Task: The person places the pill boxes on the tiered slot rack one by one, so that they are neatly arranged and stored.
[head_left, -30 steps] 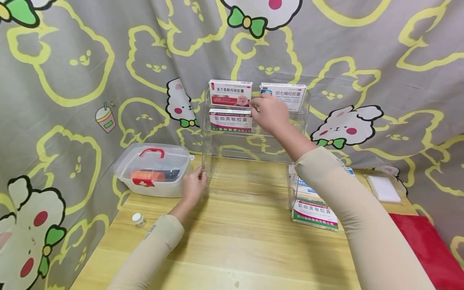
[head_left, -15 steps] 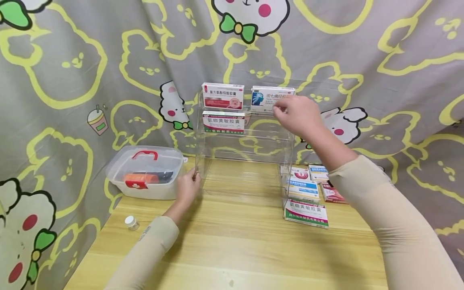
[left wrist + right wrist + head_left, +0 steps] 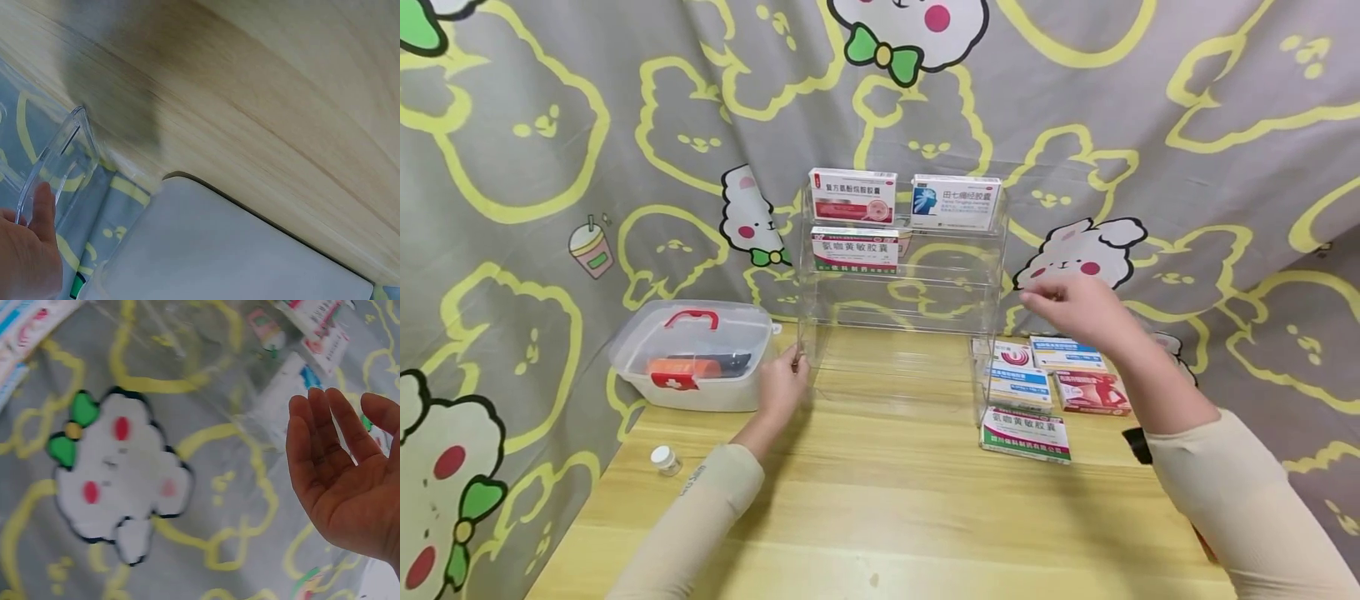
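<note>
A clear stepped display rack (image 3: pixel 898 327) stands on the wooden table. My left hand (image 3: pixel 781 387) grips its left side edge; in the left wrist view the thumb (image 3: pixel 44 212) lies along one face of the clear panel. Two medicine boxes fill the top tier: a red-and-white box (image 3: pixel 852 198) at left and a white box with a blue head picture (image 3: pixel 957 202) at right. Below the left one sits a green-and-white medicine box (image 3: pixel 855 250). To the rack's right, my right hand (image 3: pixel 1078 304) hangs in the air, fingers loosely bent around nothing.
More medicine boxes lie right of the rack, among them a green-and-white one (image 3: pixel 1026 435) and a red one (image 3: pixel 1093 392). A lidded first-aid box (image 3: pixel 730 398) stands left, with a small white-capped bottle (image 3: pixel 666 461) in front. A patterned curtain (image 3: pixel 1060 100) hangs behind.
My right hand has moved away from the top tier, to the right and down, leaving the box with the blue head picture fully visible. The left hand keeps its grip on the rack.
</note>
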Tool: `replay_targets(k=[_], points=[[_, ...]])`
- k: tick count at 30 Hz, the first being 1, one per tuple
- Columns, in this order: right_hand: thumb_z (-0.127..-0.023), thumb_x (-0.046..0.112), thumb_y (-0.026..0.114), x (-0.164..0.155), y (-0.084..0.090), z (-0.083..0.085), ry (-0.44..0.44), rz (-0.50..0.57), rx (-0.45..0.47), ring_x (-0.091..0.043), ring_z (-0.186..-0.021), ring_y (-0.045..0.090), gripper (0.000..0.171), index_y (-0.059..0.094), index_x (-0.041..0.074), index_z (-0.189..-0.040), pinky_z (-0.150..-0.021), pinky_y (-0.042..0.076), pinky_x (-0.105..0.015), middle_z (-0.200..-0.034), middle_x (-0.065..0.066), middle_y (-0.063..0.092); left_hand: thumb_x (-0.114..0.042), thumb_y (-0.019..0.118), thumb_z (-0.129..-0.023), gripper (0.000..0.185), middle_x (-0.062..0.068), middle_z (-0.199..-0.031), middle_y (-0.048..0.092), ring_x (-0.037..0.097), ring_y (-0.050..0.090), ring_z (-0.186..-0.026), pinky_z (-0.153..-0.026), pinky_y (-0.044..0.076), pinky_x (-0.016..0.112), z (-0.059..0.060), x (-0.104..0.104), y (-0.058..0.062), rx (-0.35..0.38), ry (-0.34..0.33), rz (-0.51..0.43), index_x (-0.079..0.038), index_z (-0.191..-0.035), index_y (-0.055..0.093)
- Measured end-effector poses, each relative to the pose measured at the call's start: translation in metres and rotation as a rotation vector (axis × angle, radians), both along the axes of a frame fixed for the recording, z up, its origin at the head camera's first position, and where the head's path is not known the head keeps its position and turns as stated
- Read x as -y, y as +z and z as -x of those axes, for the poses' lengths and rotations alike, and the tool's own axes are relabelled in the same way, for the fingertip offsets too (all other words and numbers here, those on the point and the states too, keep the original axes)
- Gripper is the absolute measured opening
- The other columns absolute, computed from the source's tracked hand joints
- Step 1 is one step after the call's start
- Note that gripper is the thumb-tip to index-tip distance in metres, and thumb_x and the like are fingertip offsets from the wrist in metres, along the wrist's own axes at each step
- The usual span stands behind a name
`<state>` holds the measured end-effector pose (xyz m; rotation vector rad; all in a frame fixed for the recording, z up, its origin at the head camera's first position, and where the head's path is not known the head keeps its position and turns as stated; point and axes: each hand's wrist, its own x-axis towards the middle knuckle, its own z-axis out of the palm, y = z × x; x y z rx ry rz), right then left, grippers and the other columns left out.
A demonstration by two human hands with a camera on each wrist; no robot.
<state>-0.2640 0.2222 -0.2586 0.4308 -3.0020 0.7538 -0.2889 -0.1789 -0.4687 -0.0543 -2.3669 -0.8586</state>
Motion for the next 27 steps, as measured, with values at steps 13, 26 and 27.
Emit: replay_targets(k=[13, 26, 27], points=[[-0.092, 0.035, 0.055, -0.049, -0.085, -0.011, 0.023, -0.155, 0.182, -0.033, -0.095, 0.06, 0.04, 0.065, 0.003, -0.114, -0.076, 0.049, -0.049, -0.107, -0.016, 0.066, -0.003, 0.058, -0.085, 0.017, 0.018, -0.08, 0.07, 0.031, 0.067, -0.067, -0.062, 0.056, 0.04, -0.003, 0.001, 0.003, 0.056, -0.016, -0.018, 0.003, -0.096, 0.068], [-0.079, 0.037, 0.071, -0.053, -0.159, -0.022, 0.036, -0.31, 0.429, -0.051, -0.117, 0.045, 0.079, 0.041, -0.016, -0.13, -0.094, 0.038, -0.061, -0.128, -0.034, 0.048, -0.004, 0.057, -0.085, 0.019, 0.019, -0.082, 0.071, 0.032, 0.068, -0.07, -0.065, 0.056, 0.041, -0.002, 0.001, 0.002, 0.05, -0.008, -0.008, 0.003, -0.098, 0.068], [-0.077, 0.036, 0.072, -0.053, -0.163, -0.022, 0.027, -0.304, 0.419, -0.05, -0.116, 0.046, 0.08, 0.041, -0.015, -0.13, -0.093, 0.039, -0.061, -0.127, -0.034, 0.049, -0.004, 0.057, -0.085, 0.019, 0.019, -0.082, 0.071, 0.032, 0.067, -0.07, -0.065, 0.056, 0.041, -0.001, 0.001, 0.002, 0.047, -0.007, -0.012, 0.004, -0.098, 0.068]])
